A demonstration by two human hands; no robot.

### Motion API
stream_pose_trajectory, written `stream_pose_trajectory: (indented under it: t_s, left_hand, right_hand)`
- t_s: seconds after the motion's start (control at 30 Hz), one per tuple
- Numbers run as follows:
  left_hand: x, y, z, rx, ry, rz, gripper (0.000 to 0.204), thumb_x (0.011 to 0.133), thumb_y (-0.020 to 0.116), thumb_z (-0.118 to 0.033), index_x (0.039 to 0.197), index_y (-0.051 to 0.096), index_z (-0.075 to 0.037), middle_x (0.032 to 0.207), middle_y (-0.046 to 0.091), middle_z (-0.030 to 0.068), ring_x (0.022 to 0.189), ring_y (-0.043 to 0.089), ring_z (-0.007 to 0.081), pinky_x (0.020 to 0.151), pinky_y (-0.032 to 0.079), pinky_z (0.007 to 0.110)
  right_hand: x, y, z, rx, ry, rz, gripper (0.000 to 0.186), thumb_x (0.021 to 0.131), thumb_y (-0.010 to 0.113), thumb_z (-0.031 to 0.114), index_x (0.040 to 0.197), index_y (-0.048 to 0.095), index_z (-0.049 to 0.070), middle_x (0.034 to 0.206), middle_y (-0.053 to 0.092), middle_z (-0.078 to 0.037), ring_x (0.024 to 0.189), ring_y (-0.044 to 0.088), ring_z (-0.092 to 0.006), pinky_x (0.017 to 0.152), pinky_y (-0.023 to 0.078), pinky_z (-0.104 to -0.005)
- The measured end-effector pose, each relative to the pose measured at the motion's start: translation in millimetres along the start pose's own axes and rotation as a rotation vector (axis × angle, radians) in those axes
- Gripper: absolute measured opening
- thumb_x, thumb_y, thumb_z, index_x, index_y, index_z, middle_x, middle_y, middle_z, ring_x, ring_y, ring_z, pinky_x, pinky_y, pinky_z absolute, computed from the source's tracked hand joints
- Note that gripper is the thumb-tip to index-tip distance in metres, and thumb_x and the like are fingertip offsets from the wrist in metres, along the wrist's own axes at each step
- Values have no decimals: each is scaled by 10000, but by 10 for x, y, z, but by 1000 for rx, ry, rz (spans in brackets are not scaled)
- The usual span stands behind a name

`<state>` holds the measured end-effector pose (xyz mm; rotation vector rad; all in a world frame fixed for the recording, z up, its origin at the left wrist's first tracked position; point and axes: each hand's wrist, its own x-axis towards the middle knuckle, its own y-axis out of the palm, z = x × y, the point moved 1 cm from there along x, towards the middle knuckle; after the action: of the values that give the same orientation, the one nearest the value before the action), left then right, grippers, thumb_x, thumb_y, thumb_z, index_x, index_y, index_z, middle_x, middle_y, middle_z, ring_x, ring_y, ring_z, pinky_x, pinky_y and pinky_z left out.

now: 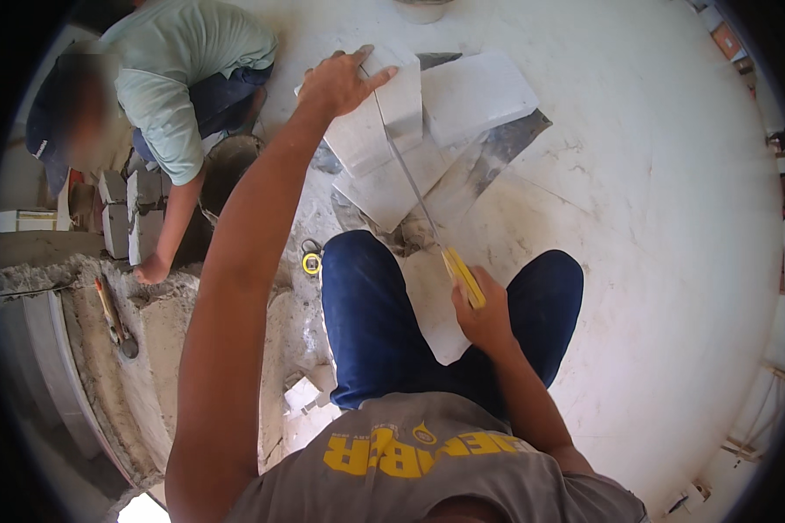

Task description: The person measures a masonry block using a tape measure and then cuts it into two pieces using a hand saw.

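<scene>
Head view: I see a bare-handed person with a hand saw (419, 198) in the upper middle of the frame, its blade lying over a white block (401, 105).
Saw direction: the long axis runs on a slant, from the yellow handle (467, 281) near the centre up and leftward; the tip points toward the left thumb, away from the wearer's body.
Right hand: its fingers (484, 318) wrap round the handle, between the knees (362, 270), probably so the arm can move along the blade's line.
Left hand: spread flat (336, 85) on the block's far end, thumb apart from the fingers; I take it to be steadying the block. Whether any fingertip hooks underneath, I cannot tell.
White slab: it leans just right of the block (480, 96), perhaps set aside within reach.
Tape measure: yellow and round, beside the left knee (311, 262), likely kept handy.
Co-worker: crouching at upper left (183, 52), one hand down by grey blocks (146, 218).
</scene>
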<state>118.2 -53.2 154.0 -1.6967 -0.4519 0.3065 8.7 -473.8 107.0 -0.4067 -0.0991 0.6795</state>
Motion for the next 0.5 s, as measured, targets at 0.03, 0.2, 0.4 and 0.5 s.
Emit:
stream_pose_trajectory:
  t_s: [0.03, 0.2, 0.4, 0.5]
  left_hand:
    - [15, -15, -4, 5, 3, -10, 947, 943, 494, -878, 1598, 563, -197, 1380, 694, 226, 1290, 672, 423, 1119, 482, 628]
    - [-65, 106, -146, -15, 21, -8, 952, 934, 507, -879, 1596, 565, -198, 1372, 703, 231, 1269, 687, 427, 1099, 505, 628]
    - [48, 5, 101, 2, 45, -44, 911, 963, 534, -826, 1567, 593, -145, 1247, 741, 271, 1226, 695, 444, 1042, 549, 558]
    - [57, 28, 68, 10, 49, -36, 964, 933, 506, -884, 1571, 593, -167, 1349, 718, 243, 1275, 689, 419, 1093, 528, 591]
  right_hand:
    - [363, 221, -194, 5, -23, -13, 257, 978, 731, 154, 1135, 685, -44, 966, 734, -299, 939, 740, -485, 833, 584, -508]
    - [2128, 901, -260, -177, -31, -49, 400, 1009, 693, 316, 1089, 680, -76, 1039, 707, -357, 1024, 666, -572, 889, 548, -584]
    - [-105, 75, -89, -30, 19, 3, 317, 975, 743, 146, 1213, 670, -51, 987, 740, -294, 946, 747, -476, 811, 599, -467]
    - [177, 219, -145, -22, 14, -1, 341, 976, 739, 159, 1235, 666, -49, 1012, 739, -303, 970, 737, -492, 832, 599, -478]
